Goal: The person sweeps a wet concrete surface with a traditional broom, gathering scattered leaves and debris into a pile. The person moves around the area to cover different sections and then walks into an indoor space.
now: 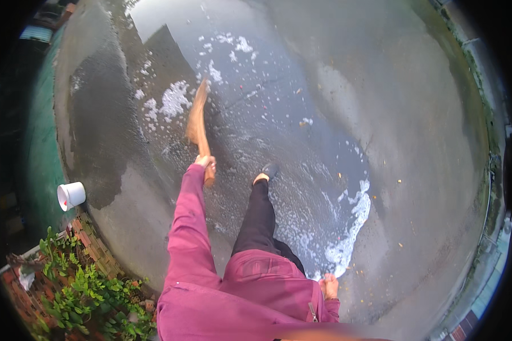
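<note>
My left hand [206, 162] is closed round the short handle of a brown straw broom [197, 122], held out ahead of me over the wet ground. The broom's brush end points away and is smeared by motion; the handle's butt sticks out below my fist. Soapy water [256, 125] lies around it, with a patch of white foam [175, 99] just left of the brush. My right hand [329, 286] hangs low beside my hip, fingers slightly bent and a little apart, with nothing seen in it. Foam [351, 227] streaks the ground ahead of that hand.
One foot in a dark shoe [270, 170] stands forward in the water. A white bucket [71, 196] lies tipped at the left edge of the concrete [426, 159]. Leafy green plants [85, 290] grow by a low brick border [96, 241] at the lower left. A kerb runs along the right.
</note>
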